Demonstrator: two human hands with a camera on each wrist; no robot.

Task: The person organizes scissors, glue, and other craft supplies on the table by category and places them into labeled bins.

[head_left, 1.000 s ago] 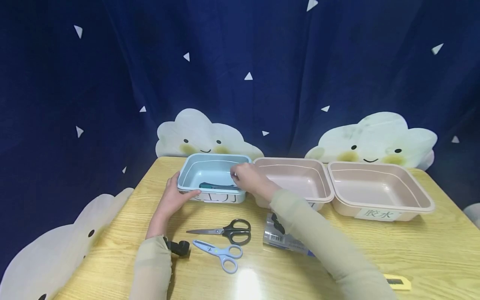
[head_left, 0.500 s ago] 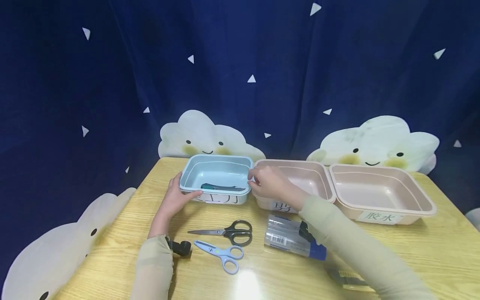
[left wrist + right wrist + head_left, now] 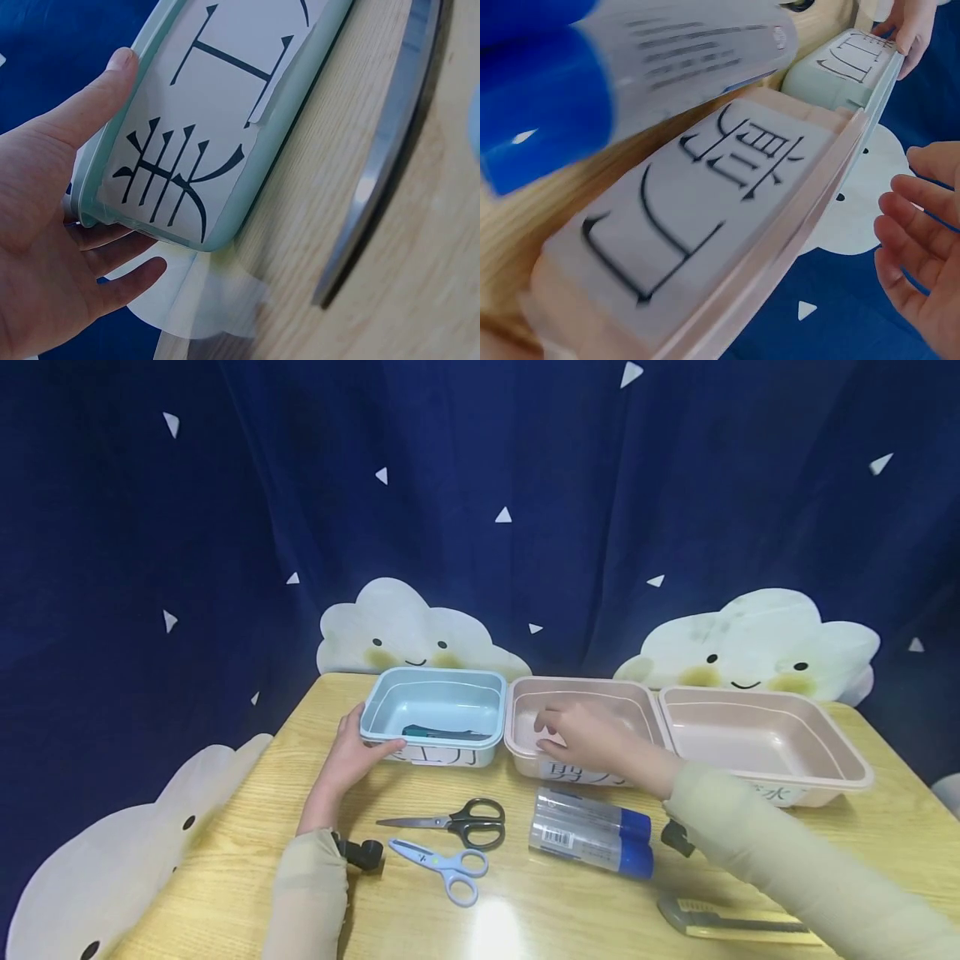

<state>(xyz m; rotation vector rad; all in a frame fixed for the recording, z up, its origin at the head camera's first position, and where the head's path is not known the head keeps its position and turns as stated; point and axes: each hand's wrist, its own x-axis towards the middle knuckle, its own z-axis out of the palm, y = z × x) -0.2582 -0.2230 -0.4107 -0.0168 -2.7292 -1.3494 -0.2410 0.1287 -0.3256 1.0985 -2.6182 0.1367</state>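
My left hand (image 3: 351,758) grips the left end of a light-blue plastic bin (image 3: 390,745), thumb over the front rim. A dark green utility knife (image 3: 442,733) lies inside, along the front wall. Over the pink middle bin (image 3: 525,763) hovers my right hand (image 3: 581,737); its fingers are loosely bent and hold nothing. In the right wrist view, that hand (image 3: 930,240) appears apart from the bin rim. Black-handled scissors (image 3: 472,823) and light-blue scissors (image 3: 450,867) lie before the bins. Right of them are two clear glue bottles (image 3: 577,843) with blue caps.
Another pink bin (image 3: 847,768) stands at the right, its front label partly covered by the right sleeve. A yellow-and-dark utility knife (image 3: 738,920) lies near the table's front, partly under the right forearm. A dark blue curtain (image 3: 450,485) with white clouds hangs behind the wooden table.
My right hand has moved right, from the blue bin's right end to above the middle bin. The glue bottles have come into full view. My left hand stays on the blue bin.
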